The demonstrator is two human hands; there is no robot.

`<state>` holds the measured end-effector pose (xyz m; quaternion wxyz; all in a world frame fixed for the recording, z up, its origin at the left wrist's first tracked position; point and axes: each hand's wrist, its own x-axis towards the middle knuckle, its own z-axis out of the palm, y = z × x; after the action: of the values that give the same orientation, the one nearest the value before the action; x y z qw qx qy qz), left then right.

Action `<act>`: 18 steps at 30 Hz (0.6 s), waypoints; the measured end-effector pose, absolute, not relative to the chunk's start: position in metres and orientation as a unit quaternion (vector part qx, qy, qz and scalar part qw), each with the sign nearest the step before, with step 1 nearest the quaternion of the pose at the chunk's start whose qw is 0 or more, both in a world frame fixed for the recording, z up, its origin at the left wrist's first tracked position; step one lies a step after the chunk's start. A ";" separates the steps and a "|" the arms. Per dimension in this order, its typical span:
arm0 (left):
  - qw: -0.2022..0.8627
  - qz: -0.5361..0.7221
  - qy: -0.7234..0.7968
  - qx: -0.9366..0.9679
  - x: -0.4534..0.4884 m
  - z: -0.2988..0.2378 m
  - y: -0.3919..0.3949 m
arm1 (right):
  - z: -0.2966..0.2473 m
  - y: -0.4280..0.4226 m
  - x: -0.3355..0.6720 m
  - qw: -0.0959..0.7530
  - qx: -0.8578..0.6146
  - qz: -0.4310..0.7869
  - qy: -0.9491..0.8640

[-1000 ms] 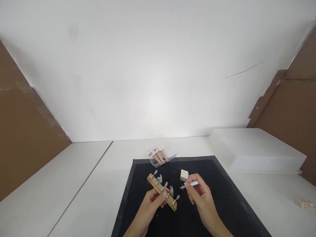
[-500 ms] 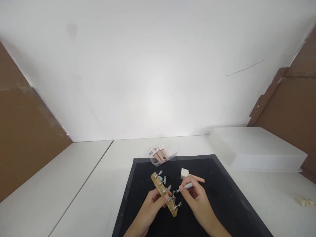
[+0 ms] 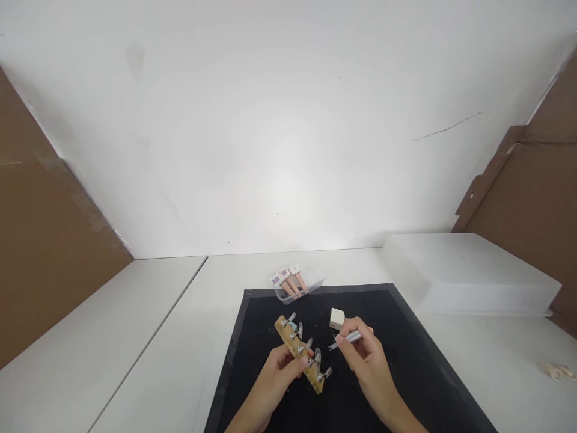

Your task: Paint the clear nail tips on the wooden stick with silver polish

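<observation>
My left hand grips a wooden bar that carries several small metal stands with clear nail tips, held tilted above the black mat. My right hand pinches a thin silver brush, its tip pointing left toward the bar with a small gap between. A small cream square bottle stands on the mat just beyond my right fingers.
A clear tray with three pink-handled bottles lies at the mat's far edge. A large white lidded box sits at the right. Brown cardboard panels flank both sides. Small pale objects lie at far right.
My right hand drew the brush back to the right, away from the nail tips it was close to half a second ago. The bar has stayed nearly still.
</observation>
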<state>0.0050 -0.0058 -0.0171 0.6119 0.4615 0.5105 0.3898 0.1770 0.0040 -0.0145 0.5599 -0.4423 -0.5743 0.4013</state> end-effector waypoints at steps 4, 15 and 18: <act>0.616 0.388 0.497 0.472 0.004 -0.020 -0.003 | -0.014 0.000 0.176 0.546 -0.411 0.412 -0.602; 0.635 0.390 0.466 0.477 0.007 -0.015 -0.006 | -0.020 0.004 0.175 0.504 -0.426 0.408 -0.631; 0.644 0.389 0.454 0.477 0.006 -0.016 -0.006 | -0.021 0.004 0.175 0.510 -0.441 0.395 -0.624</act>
<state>0.0059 -0.0065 -0.0161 0.6440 0.4774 0.4536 0.3893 0.1752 0.0044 -0.0205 0.5097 -0.4410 -0.6242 0.3950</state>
